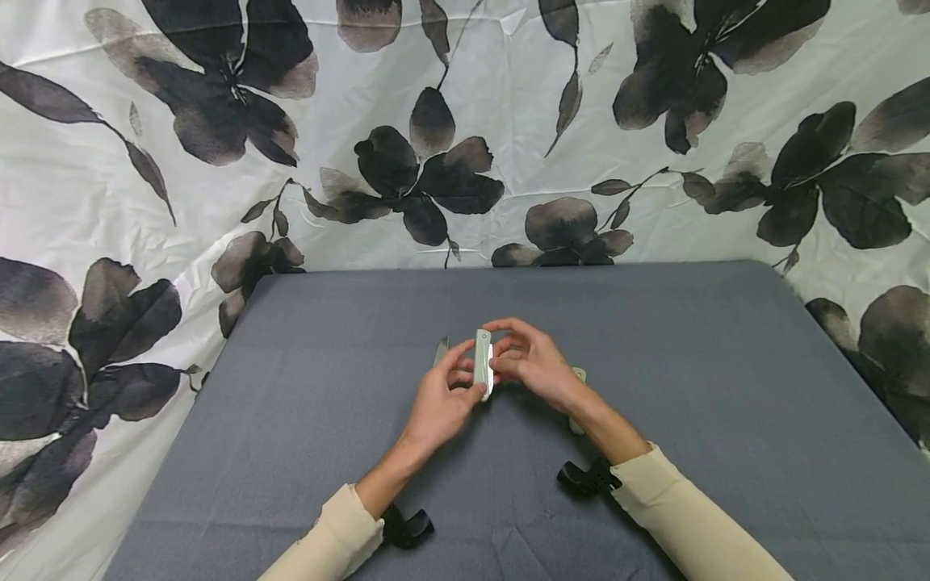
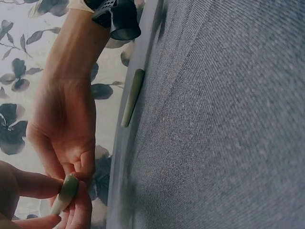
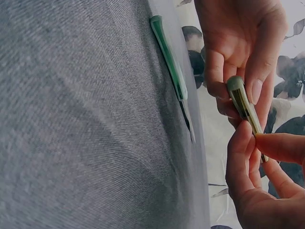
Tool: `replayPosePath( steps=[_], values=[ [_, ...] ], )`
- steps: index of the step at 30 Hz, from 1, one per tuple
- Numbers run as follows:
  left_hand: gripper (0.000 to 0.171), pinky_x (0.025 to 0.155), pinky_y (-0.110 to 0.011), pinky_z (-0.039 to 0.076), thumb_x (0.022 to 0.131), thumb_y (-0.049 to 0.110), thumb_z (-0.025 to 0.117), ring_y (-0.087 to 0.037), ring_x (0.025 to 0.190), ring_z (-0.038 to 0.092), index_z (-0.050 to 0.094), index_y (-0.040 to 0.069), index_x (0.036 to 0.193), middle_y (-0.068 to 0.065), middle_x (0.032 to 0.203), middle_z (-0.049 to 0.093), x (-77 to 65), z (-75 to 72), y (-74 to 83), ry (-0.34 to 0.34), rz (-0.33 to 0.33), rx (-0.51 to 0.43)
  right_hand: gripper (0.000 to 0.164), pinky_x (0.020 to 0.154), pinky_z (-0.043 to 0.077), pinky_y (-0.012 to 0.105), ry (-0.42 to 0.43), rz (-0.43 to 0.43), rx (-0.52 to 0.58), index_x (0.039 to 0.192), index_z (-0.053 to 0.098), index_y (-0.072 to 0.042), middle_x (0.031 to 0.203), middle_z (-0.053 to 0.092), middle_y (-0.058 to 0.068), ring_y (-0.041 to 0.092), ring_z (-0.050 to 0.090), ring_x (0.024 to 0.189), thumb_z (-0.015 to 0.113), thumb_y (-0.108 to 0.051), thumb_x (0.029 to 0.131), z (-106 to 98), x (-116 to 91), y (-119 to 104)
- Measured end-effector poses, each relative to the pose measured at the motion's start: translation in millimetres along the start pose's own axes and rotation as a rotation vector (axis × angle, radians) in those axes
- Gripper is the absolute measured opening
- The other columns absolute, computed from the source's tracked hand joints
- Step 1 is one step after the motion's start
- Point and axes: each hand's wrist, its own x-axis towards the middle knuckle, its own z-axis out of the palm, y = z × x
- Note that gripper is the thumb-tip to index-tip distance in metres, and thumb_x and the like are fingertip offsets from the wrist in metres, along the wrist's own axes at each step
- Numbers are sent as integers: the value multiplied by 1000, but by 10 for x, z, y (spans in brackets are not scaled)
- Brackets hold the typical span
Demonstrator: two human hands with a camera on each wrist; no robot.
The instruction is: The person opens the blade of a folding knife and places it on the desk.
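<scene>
A pale green folding knife [image 1: 483,359] stands roughly upright between both hands, above the grey table. My left hand [image 1: 441,403] pinches its handle between thumb and fingers. From the other side my right hand [image 1: 539,367] pinches the same knife, with thumb and fingertips at its slotted edge. A bright strip of blade shows along that edge in the head view. In the right wrist view the knife's slot [image 3: 241,104] faces the camera. Behind the left hand lies a second knife [image 3: 170,59], green-handled, its blade out.
A third green knife [image 2: 133,98], with no blade showing, lies on the table under the right forearm, partly hidden in the head view. Black wrist camera mounts [image 1: 407,528] hang below both sleeves. A floral cloth [image 1: 465,121] hangs behind the grey tabletop [image 1: 349,323].
</scene>
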Motion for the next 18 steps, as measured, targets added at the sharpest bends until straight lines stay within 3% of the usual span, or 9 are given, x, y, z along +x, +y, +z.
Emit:
replayPosePath(
  steps=[6,12,18],
  values=[
    [66,72,-20,54,90,-7,67,-25,100,70,52,8,152,-22,125,66,-1,-19,-23,12,2,11,51,75,61,36,-15,-18,-36,144,55,-4,100,63,13,15,69,80,63,5,95,-30,-9,36],
    [65,71,-20,54,90,-6,68,-20,96,69,52,7,152,-22,124,67,-17,-34,-51,-3,6,16,49,76,62,41,-45,-34,-58,143,56,-4,102,65,14,15,68,79,63,4,95,-65,-20,58],
    [64,68,-19,52,90,-7,68,-18,92,67,55,10,150,-20,122,68,-27,-51,-86,-13,-2,17,49,73,61,36,-93,-44,-67,141,57,0,101,66,16,14,67,78,64,5,93,-127,-12,89]
  ],
)
